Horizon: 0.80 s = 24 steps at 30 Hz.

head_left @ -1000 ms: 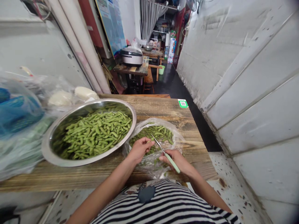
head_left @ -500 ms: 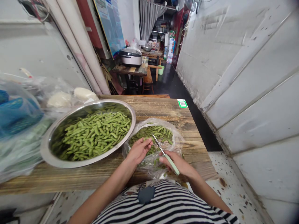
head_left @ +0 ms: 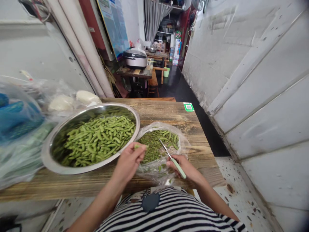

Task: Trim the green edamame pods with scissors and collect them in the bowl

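Observation:
Between the fingertips of my left hand (head_left: pixel 129 161) is a green pod (head_left: pixel 140 146), beside the right rim of a large steel basin (head_left: pixel 51 166). Many green pods (head_left: pixel 96 138) fill the basin. My right hand (head_left: pixel 181 166) is wrapped round the pale green handle of scissors (head_left: pixel 178 168), whose blades point up and left over a clear plastic bag (head_left: pixel 183 138). Inside the open bag lie pods and small green trimmings (head_left: pixel 152 141).
The wooden table (head_left: pixel 166 111) bears a green QR code card (head_left: pixel 188 107) near its far right corner. Plastic bags (head_left: pixel 21 129) crowd the left side. Beyond stand another table and a cooker (head_left: pixel 135 59). A white wall runs along the right.
My left hand has moved left from the bag toward the basin, and a pod now shows in its fingers. My right hand and the scissors have shifted very slightly.

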Each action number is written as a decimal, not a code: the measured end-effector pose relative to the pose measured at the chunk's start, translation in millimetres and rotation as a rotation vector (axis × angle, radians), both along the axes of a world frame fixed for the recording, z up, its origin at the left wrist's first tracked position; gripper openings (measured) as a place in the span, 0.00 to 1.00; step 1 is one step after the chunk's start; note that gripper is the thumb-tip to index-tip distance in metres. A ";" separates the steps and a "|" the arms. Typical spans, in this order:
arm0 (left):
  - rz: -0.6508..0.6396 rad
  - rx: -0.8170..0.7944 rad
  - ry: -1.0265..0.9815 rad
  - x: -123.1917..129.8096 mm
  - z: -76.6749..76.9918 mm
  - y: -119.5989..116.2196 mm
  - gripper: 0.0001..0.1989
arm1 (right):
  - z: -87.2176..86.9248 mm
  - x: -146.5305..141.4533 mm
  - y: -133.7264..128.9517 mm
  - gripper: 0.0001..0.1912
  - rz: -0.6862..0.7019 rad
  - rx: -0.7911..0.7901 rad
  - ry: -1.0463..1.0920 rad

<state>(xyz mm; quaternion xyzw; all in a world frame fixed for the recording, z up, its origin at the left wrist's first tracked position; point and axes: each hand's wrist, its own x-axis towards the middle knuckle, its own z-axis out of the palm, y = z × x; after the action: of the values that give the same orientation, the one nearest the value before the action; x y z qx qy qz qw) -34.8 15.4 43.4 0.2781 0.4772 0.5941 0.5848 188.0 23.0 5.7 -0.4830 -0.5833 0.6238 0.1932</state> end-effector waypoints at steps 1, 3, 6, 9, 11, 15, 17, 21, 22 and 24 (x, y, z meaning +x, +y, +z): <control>0.075 0.049 0.057 -14.0 8.1 0.8 0.12 | -0.2 3.1 1.1 0.20 -0.017 0.004 -0.012; 0.380 0.188 0.288 -44.3 23.4 7.5 0.12 | -0.9 8.8 3.1 0.20 -0.037 0.015 -0.035; 0.660 0.265 1.059 -77.6 39.6 19.8 0.15 | -3.0 14.7 5.3 0.19 -0.044 0.030 -0.049; 0.717 0.469 1.567 -73.2 38.5 22.4 0.23 | -7.0 18.5 7.2 0.19 -0.047 0.050 -0.041; 0.562 0.741 1.593 -50.2 23.7 21.5 0.15 | -10.8 21.1 8.6 0.19 -0.063 0.062 -0.044; -0.215 0.861 1.405 7.5 -26.9 34.1 0.13 | -17.7 28.5 10.9 0.18 -0.131 0.069 -0.054; -0.323 0.740 1.371 30.0 -49.2 49.0 0.13 | -18.4 33.6 11.5 0.18 -0.148 0.092 -0.075; -0.589 0.760 1.440 63.7 -66.7 77.8 0.13 | -14.2 44.8 11.4 0.17 -0.151 0.202 -0.167; -0.666 0.801 1.476 71.0 -66.7 82.5 0.13 | -12.9 47.3 11.1 0.16 -0.153 0.231 -0.187; -0.792 0.867 1.541 83.8 -64.7 88.1 0.12 | -11.5 51.0 10.3 0.16 -0.162 0.282 -0.223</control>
<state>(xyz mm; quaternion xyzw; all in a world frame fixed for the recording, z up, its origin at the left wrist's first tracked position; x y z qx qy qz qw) 48.9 103.5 -21.3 0.9234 0.3408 0.1329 0.1160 239.0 33.2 -5.8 -0.5625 -0.6420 0.4610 0.2428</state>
